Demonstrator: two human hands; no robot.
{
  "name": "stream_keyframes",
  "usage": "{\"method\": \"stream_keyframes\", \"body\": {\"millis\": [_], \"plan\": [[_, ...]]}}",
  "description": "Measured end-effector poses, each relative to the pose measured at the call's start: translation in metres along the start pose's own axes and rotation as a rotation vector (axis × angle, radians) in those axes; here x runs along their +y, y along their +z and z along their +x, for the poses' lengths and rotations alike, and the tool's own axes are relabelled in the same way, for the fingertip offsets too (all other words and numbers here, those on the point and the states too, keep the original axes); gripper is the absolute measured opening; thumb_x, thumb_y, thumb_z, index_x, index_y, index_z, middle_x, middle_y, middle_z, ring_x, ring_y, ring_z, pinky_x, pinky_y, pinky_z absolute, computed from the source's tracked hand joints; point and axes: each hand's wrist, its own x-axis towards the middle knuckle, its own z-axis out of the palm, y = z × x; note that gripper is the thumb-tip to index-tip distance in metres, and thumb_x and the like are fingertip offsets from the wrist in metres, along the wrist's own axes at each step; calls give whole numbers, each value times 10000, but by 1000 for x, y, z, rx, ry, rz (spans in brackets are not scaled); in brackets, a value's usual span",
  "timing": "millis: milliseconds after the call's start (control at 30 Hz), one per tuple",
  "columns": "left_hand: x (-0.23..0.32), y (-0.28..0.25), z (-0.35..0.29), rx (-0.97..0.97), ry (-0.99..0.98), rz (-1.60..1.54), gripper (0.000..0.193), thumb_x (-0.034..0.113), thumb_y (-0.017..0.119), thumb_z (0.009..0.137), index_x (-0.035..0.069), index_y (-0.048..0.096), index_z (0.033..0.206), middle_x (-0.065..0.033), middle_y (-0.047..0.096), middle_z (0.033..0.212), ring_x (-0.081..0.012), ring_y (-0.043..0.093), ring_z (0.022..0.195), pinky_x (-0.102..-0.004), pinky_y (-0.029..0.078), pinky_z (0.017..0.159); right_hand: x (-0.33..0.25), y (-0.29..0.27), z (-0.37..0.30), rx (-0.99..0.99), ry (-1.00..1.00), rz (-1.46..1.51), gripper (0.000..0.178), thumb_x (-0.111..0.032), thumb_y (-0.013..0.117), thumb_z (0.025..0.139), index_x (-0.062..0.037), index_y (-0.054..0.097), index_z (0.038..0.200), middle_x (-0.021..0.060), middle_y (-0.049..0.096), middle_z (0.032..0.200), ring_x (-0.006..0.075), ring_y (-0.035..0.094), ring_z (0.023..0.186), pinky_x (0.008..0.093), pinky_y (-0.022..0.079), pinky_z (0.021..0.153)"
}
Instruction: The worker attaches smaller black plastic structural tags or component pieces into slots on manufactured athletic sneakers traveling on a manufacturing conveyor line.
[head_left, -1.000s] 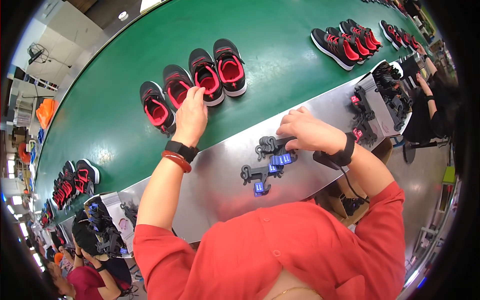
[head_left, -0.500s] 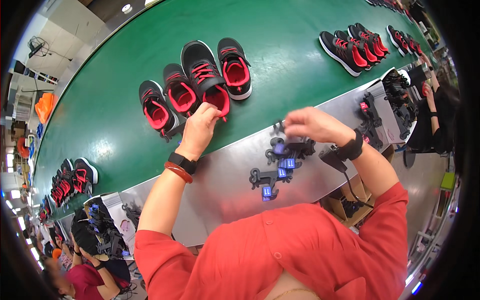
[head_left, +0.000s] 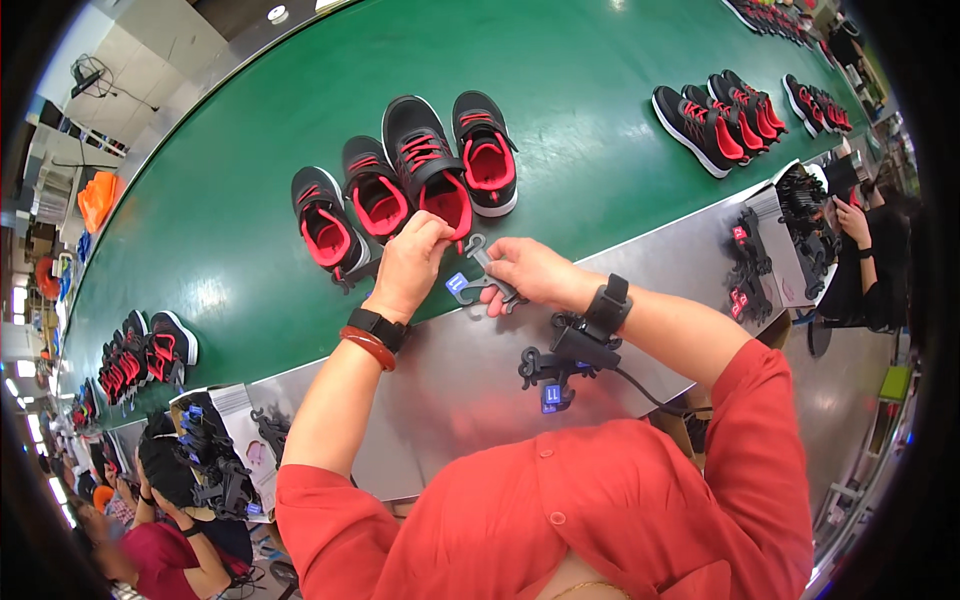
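Note:
My left hand (head_left: 408,262) pinches the heel edge of a black sneaker (head_left: 420,150) with red laces and red lining. In my right hand (head_left: 538,272) is a dark plastic shoe hanger (head_left: 484,262) with a blue tag, held close to that heel. The sneaker to its right (head_left: 486,150) stands beside it, toe pointing away. Two more sneakers, one at the left end (head_left: 322,215) and one next to it (head_left: 374,190), stand alongside; a dark hanger (head_left: 362,272) shows at their heels. More hangers with blue tags (head_left: 548,375) lie on the metal ledge, partly behind a dark box.
The dark box (head_left: 582,345) with a cable sits by my right wrist. Sneaker groups stand on the green belt (head_left: 230,290) at right (head_left: 715,130) and left (head_left: 165,350). Red-tagged hangers (head_left: 745,260) lie right along the metal ledge (head_left: 420,400). Co-workers are at both sides.
My right hand has moved left from the hanger pile to the sneaker heel and now holds a hanger. My left hand stays at the heel. The sneakers appear slightly lower and farther right.

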Motion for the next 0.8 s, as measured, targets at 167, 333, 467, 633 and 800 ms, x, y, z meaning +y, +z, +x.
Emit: {"method": "stream_keyframes", "body": {"millis": [167, 333, 467, 633, 800], "plan": [[-9, -6, 6, 19, -5, 6, 126, -11, 640, 792, 30, 627, 911, -107, 600, 868, -312, 631, 790, -372, 518, 680, 2, 7, 9, -40, -73, -59, 226, -168, 462, 984, 6, 511, 1120, 63, 625, 740, 134, 626, 555, 259, 494, 496], [-9, -9, 8, 60, -30, -20, 125, -10, 642, 790, 23, 627, 909, -117, 598, 857, -313, 627, 791, -366, 509, 685, -8, 17, 3, 84, -113, -64, 203, -162, 459, 984, -4, 505, 1102, 64, 627, 740, 142, 625, 556, 266, 495, 510], [-10, -9, 5, 53, -4, -30, 141, -12, 650, 776, 22, 632, 911, -113, 606, 860, -308, 629, 790, -363, 512, 689, 0, 34, 4, 44, -131, 26, 182, -163, 444, 989, -11, 490, 1078, 79, 640, 745, 176, 642, 565, 283, 491, 520], [-18, -18, 0, 0, -12, 40, 230, -28, 614, 786, 41, 621, 1006, -114, 620, 931, -306, 641, 823, -361, 526, 697, -17, 17, 6, -86, -224, -528, 242, -216, 443, 986, -14, 555, 1057, 38, 610, 658, 129, 595, 525, 294, 476, 515], [8, -25, -6, -181, 136, 302, 494, 11, 610, 793, 166, 549, 1258, -128, 535, 1252, -314, 647, 880, -380, 546, 674, -52, -1, 4, -145, -161, -671, 295, -219, 457, 998, -27, 580, 1185, 16, 587, 671, 94, 564, 540, 270, 460, 541]]}}
